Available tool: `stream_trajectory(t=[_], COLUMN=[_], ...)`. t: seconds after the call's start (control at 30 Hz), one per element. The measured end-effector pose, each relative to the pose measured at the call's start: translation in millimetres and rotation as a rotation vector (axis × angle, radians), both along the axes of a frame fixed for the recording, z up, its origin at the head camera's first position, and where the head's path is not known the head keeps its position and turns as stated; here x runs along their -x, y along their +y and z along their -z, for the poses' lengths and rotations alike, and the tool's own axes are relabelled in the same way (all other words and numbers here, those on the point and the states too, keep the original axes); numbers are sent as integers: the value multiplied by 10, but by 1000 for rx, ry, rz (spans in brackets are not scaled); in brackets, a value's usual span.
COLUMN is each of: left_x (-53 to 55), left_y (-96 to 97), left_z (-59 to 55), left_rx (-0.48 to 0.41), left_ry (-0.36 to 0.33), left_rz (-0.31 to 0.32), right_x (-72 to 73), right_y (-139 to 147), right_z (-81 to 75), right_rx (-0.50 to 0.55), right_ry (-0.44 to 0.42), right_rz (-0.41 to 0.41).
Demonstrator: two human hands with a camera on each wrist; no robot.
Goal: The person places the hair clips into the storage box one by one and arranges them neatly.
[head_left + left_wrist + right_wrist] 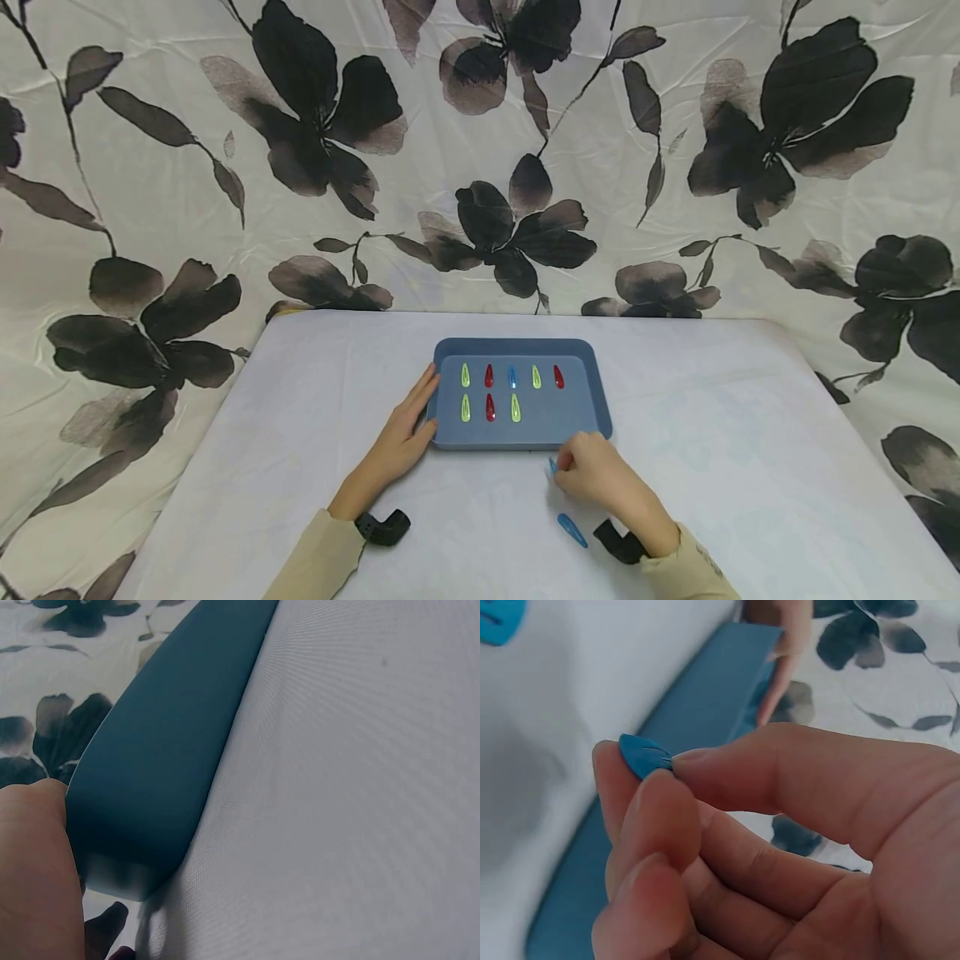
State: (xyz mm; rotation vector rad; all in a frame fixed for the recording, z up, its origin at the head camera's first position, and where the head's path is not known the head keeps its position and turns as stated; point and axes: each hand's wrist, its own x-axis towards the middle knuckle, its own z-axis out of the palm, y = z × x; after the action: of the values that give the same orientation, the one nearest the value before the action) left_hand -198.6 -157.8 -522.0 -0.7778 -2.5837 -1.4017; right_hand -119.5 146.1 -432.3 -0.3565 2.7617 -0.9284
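Note:
A blue-grey tray (558,417) lies on the table with hair clips in two rows. The back row has green, red, blue (513,377), green and red clips; the front row holds a green (466,408), a red (491,407) and another green one. My left hand (397,437) rests against the tray's left edge, fingers extended. Just in front of the tray, my right hand (596,475) pinches a blue hair clip (641,755) between thumb and fingertips. Another blue hair clip (572,530) lies on the table near the right wrist.
A white cloth covers the table (315,400). Behind it hangs a pale curtain (420,175) with dark flowers. Black bands (383,527) sit on both wrists.

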Motion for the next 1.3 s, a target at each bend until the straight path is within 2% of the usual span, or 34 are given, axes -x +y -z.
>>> stream_trajectory(t=[0.33,0.57,1.03,1.3], left_x=[-5,-5,3,8], left_y=[4,2,-3,-5], left_z=[-3,0,6,26], left_rx=[-5,-11,-18,-9], left_ry=[19,22,35,34], left_rz=[2,7,16,13], right_x=[143,292,595,766], right_y=[16,21,22,37], right_z=[-248,-337,-377,-244], right_rx=[122,186,371,470], right_ry=[-21,-29,-30,-52], right_rz=[13,49,171,226])
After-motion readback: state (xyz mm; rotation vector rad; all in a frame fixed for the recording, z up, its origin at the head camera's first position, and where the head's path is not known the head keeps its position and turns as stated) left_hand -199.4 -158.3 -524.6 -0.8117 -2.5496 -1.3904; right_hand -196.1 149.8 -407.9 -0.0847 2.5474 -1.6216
